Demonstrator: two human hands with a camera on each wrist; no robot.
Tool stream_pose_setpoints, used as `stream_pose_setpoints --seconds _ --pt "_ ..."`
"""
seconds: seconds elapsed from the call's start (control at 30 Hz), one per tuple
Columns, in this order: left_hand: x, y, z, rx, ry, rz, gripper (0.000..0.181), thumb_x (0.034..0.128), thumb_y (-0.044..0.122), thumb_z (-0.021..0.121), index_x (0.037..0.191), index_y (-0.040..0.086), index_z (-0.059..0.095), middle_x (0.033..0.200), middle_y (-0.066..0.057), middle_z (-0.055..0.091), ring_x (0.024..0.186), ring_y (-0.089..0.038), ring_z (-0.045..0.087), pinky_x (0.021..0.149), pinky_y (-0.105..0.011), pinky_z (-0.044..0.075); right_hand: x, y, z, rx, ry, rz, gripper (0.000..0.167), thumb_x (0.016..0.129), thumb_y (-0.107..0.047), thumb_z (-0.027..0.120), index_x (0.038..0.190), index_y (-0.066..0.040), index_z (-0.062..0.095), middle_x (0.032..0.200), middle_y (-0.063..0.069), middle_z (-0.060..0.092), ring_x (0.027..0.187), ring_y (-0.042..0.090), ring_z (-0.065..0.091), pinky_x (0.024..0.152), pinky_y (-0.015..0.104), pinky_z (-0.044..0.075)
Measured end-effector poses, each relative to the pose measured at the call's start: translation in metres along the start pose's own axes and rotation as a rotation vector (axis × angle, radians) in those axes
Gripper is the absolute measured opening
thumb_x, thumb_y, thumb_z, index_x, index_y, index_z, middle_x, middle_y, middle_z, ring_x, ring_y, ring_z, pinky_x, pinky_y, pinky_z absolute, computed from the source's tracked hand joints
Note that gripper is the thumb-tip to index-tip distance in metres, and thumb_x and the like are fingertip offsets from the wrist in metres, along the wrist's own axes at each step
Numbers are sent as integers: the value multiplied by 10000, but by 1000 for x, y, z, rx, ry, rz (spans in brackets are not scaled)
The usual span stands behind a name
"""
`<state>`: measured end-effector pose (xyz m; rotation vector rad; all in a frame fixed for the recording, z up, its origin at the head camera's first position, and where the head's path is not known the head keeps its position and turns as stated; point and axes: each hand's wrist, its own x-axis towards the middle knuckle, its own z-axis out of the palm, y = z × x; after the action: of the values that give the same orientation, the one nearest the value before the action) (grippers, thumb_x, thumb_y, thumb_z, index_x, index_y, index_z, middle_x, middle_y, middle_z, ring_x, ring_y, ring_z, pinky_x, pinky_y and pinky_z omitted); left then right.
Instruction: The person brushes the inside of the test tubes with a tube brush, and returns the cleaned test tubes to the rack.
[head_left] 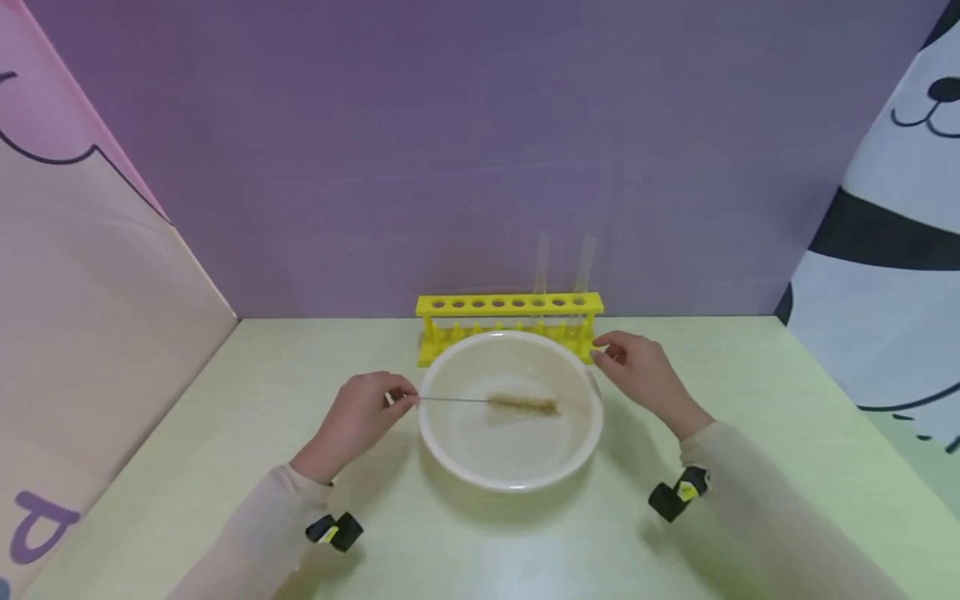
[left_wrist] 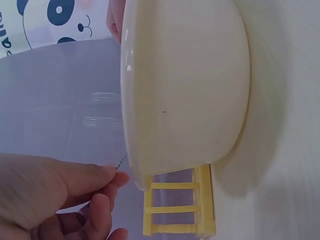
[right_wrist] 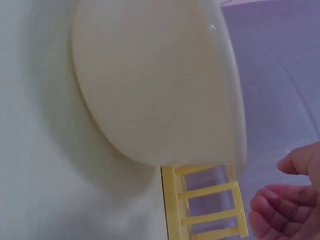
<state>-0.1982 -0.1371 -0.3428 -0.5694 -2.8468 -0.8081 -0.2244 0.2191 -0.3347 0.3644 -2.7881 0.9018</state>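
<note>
Between thumb and fingers, my left hand [head_left: 366,419] pinches the thin twisted wire handle of a test tube brush [head_left: 525,405]. The brush's tan bristles extend over the inside of a cream plastic basin [head_left: 512,485]. In the left wrist view the pinching fingers are close to the basin [left_wrist: 200,80], and only a short bit of wire shows. My right hand [head_left: 643,377] hovers by the basin's right rim, near the rack's right end. Its fingers are loosely curled with a gap to the thumb, and nothing shows in it in the right wrist view [right_wrist: 287,205].
Behind the basin stands a yellow test tube rack [head_left: 510,305], partly hidden by the rim. Two clear test tubes [head_left: 542,262] stand upright in its right part. A purple backdrop [head_left: 480,167] rises at the table's back edge, with printed panels on both sides.
</note>
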Motion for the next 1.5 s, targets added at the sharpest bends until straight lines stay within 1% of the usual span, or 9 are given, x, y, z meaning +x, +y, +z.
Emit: stream_pose_setpoints --seconds 0.1,0.23,0.4,0.7,0.93,1.1,1.27,1.4,1.5 --pt "-1 2 -4 34 2 17 87 846 141 700 907 98 745 805 21 664 616 -74 504 557 -244 433 9 3 -5 32 13 7 267 934 -146 558 1090 56 635 891 155 674 765 254 610 664 366 494" --pt "-2 4 -6 81 10 37 75 830 141 716 889 110 752 764 34 636 608 -80 482 553 -245 417 22 6 -8 54 28 13 274 942 -139 545 1113 54 634 989 199 670 867 311 624 741 427 512" --pt "-2 6 -5 132 38 77 57 807 113 733 856 92 752 709 28 593 602 -89 461 560 -257 402 38 10 -7 86 45 61 306 950 -140 528 1175 55 595 1075 228 637 971 347 594 813 463 495" --pt "-4 12 -7 190 54 124 51 770 57 754 818 74 756 669 24 582 615 -96 513 594 -264 458 67 17 -5 178 137 155 380 955 -138 510 1267 77 495 1188 265 556 1083 381 537 899 478 463" --pt "-4 11 -10 235 54 134 53 766 42 752 811 70 759 643 18 563 605 -111 526 596 -272 475 82 18 -1 214 185 162 428 937 -112 538 1295 109 459 1239 293 525 1151 405 509 961 470 429" --pt "-4 9 -10 249 43 135 64 766 26 747 809 72 757 649 17 560 614 -118 528 607 -277 479 92 20 2 253 185 196 438 962 -150 528 1337 58 438 1309 248 500 1205 374 479 986 455 414" --pt "-5 7 -9 256 32 143 78 760 1 744 777 76 745 650 23 564 618 -113 530 609 -276 486 100 21 3 273 179 178 423 967 -171 529 1332 31 461 1292 225 521 1188 355 494 977 451 422" --pt "-4 5 -7 255 33 159 90 759 -7 743 756 83 731 649 27 558 614 -108 524 602 -269 481 103 23 3 280 147 172 383 975 -158 512 1304 35 487 1259 227 540 1152 353 510 963 455 429" --pt "-4 5 -7 251 20 155 87 769 -3 735 759 82 727 655 30 555 616 -98 516 599 -259 476 105 26 5 273 111 176 370 979 -144 500 1299 41 484 1251 232 538 1142 357 508 963 459 427"
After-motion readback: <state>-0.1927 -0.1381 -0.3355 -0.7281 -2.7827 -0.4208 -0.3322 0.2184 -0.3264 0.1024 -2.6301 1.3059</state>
